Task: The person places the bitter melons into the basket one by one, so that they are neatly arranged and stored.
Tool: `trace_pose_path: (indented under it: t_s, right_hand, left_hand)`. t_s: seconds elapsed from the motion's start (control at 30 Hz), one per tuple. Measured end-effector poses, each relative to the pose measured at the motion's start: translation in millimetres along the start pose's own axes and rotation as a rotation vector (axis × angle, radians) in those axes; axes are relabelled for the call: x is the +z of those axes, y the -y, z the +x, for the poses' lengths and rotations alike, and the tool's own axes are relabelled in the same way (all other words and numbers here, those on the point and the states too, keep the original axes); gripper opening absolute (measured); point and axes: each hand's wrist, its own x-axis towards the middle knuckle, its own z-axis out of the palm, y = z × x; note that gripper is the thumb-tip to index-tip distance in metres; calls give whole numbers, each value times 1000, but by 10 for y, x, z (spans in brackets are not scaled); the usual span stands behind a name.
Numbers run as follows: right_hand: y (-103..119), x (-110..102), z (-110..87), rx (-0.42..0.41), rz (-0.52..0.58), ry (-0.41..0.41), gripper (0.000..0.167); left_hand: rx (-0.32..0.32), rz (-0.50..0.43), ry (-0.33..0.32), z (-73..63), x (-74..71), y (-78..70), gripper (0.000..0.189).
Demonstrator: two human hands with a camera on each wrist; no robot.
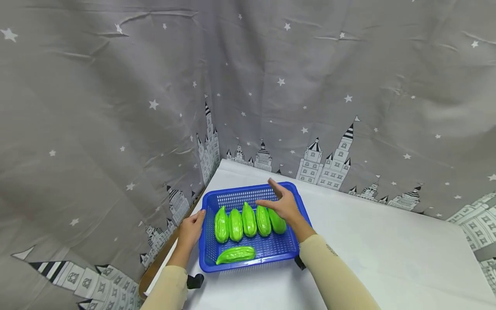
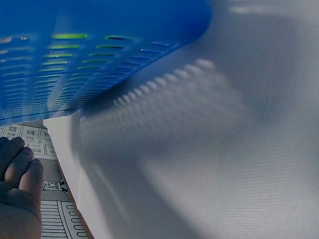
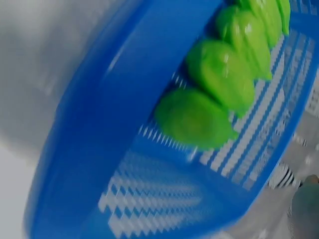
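Note:
A blue plastic basket [image 1: 267,249] with slotted walls holds several bright green, ridged bitter melons [image 1: 249,220] standing side by side in a row. One more bitter melon [image 1: 235,255] lies crosswise near the basket's front wall. At the left rim, my left hand [image 1: 191,230] grips the basket's edge with its fingertips. Over the right end of the row, my right hand [image 1: 286,206] has thumb and fingers spread apart with nothing between them. The right wrist view shows the end bitter melon [image 3: 194,119] close to the basket's side wall, with blur over the near rim.
Below the basket is a white tabletop [image 1: 372,241], which carries its slotted shadow in the left wrist view. A grey curtain [image 1: 135,86] with stars and castles hangs behind and to the left. The table's brown edge [image 1: 155,262] runs along the left side.

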Motion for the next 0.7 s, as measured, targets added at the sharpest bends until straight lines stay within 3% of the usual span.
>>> trace_pose_path:
  t_s: [0.13, 0.3, 0.43, 0.57, 0.7]
  right_hand:
    - [-16, -372, -58, 20, -31, -112, 94]
    - [-93, -958, -271, 87, -48, -239, 98]
    - [-186, -1543, -581, 126, -78, -337, 98]
    - [-246, -2150, -1014, 195, -123, -446, 95]
    - [-305, -2561, -1318, 259, -187, -520, 95]
  left_hand:
    - [-4, -4, 16, 14, 10, -7, 62]
    - [9, 16, 14, 38, 3, -9, 64]
    - [18, 34, 31, 32, -7, -29, 67]
    - [13, 35, 62, 8, -3, -41, 66]
    - [10, 33, 55, 14, 5, -40, 67]
